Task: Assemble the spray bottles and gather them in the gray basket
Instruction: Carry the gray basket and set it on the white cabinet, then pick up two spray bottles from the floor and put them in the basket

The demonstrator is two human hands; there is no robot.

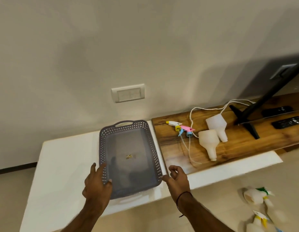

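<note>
The gray basket stands on a white platform, holding only a small yellowish scrap. My left hand grips its near left corner, fingers along the outer wall and thumb over the rim. My right hand is at the near right corner; its thumb touches the basket and its fingers are loosely curled on nothing. On the wooden board to the right lie two white bottles without heads, a yellow-and-white spray head and a pink-and-blue spray head with thin tubes.
Two more white bottles with spray heads on lie on the floor at lower right. A black TV stand and two remotes occupy the board's far right. A white cable loops along the wall. A wall socket sits behind the basket.
</note>
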